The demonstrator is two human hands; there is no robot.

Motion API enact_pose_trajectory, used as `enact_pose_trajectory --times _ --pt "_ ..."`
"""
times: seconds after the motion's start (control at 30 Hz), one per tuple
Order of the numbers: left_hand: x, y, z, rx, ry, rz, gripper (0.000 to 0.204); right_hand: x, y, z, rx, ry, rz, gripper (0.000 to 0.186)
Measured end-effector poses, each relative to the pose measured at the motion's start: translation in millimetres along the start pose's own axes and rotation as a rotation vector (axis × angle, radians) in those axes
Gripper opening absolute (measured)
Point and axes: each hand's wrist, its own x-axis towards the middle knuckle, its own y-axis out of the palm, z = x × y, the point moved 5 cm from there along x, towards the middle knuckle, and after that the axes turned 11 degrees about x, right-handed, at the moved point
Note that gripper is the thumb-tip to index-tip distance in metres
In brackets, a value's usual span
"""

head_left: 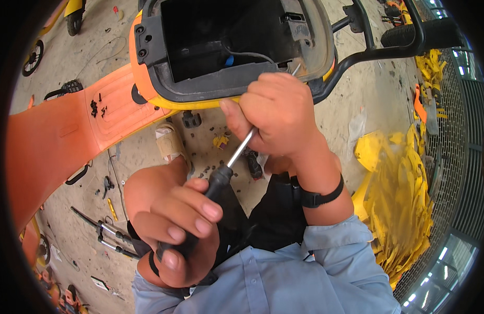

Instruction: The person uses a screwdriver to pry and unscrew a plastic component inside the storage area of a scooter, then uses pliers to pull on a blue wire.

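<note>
for a steady working grip, the left hand (166, 209) should probably bear along the line of the steel rather than across it, while the right hand (278, 112) serves as a guide, with its knuckles kept back from the tip. the left hand is curled loosely, its fingers bent over the black handle of a long screwdriver with a bare silver shaft (219, 181); the right is bunched into a fist around that shaft, thumb pointing to eleven o'clock. the screwdriver slants from seven o'clock up to one, its tip coming out past the right fist at the black plastic rim (200, 90) of a deep, box-shaped compartment; whether it touches the rim i cannot tell. the compartment sits at twelve o'clock in an orange and yellow vehicle body, with a bent black tubular metal rail (367, 55) at one o'clock. farther out, small dark screws (94, 108) lie on the smooth orange plastic footboard (119, 89) at ten o'clock, and a heap of yellow plastic panels (399, 199) leans at four.
</note>
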Motion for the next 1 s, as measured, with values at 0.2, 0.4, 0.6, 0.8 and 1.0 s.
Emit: enact_pose_trajectory --times 0.2,0.4,0.6,0.8,1.0 --pt "-2 1 -6 0.035 0.029 0.069 0.021 -2 -4 11 0.013 0.04 -0.022 0.038" --pt "2 5 -2 0.073 0.025 0.068 0.019 1 0 -1 0.039 -0.004 -0.031 0.038" --pt "2 9 -4 0.077 0.061 0.119 0.02 2 -4 -1 0.025 -0.009 -0.038 0.038" --pt "-2 8 -9 0.067 0.073 0.176 0.022 -2 -7 10 0.032 0.003 -0.034 0.039" --pt "2 5 -4 0.095 0.042 0.148 0.021 -1 -3 2 0.024 -0.02 -0.048 0.038"
